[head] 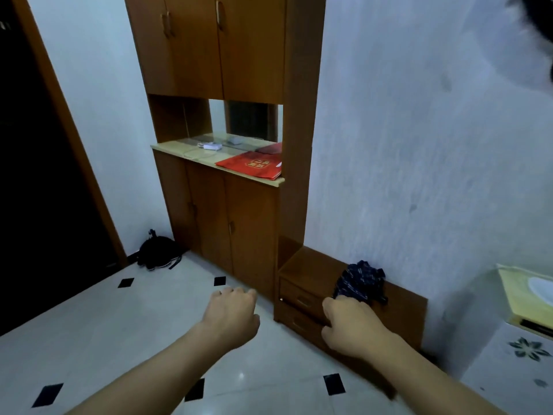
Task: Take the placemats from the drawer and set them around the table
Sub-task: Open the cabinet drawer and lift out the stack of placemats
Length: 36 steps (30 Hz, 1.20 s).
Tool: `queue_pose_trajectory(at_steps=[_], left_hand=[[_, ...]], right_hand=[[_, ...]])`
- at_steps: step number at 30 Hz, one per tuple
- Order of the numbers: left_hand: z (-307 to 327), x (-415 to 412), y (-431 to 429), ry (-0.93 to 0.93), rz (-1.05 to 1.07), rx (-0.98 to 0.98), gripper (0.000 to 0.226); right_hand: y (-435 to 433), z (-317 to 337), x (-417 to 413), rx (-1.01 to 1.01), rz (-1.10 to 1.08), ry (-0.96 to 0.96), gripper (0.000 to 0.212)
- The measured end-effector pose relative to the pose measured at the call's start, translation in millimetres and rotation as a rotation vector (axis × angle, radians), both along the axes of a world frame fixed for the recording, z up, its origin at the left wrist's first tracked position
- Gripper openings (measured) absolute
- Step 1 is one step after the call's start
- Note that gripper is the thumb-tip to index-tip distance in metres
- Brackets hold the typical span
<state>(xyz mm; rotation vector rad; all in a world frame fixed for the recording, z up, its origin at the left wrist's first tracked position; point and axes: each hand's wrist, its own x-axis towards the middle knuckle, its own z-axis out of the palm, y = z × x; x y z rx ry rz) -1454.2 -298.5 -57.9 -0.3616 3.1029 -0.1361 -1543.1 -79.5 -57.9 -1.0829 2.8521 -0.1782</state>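
Observation:
A low wooden drawer unit [311,265] stands against the white wall, with an upper drawer [299,299] and a lower drawer [294,323], both closed. My right hand [350,323] is in front of the unit's face, fingers curled, at the level of the drawers; whether it touches a handle is hidden. My left hand [232,313] hangs over the tiled floor to the left of the unit, fingers curled with nothing in them. No placemats are visible.
A dark blue patterned cloth [360,281] lies on top of the drawer unit. A tall wooden cabinet [227,205] stands to the left, with a red folder [251,167] on its shelf. A black bag [158,253] lies on the floor. A table corner [520,298] shows at right.

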Motion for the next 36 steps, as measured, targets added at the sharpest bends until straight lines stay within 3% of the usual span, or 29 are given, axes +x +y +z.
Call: queue_pose_trajectory(at_steps=[10, 19, 33, 36], left_hand=[[-31, -196, -106, 0.004, -0.148, 0.090, 0.028], [-50, -355, -183, -0.061, -0.337, 0.152, 0.025], [-181, -543, -190, -0.210, -0.350, 0.176, 0.031], [-221, -579, -191, -0.211, -0.330, 0.233, 0.033]], right_hand=[[-106, -26, -166, 0.014, -0.127, -0.034, 0.025], [-167, -66, -281, -0.023, -0.320, -0.139, 0.036], [-166, -193, -464, -0.031, -0.437, -0.313, 0.038], [-168, -239, -504, -0.058, -0.458, -0.368, 0.029]])
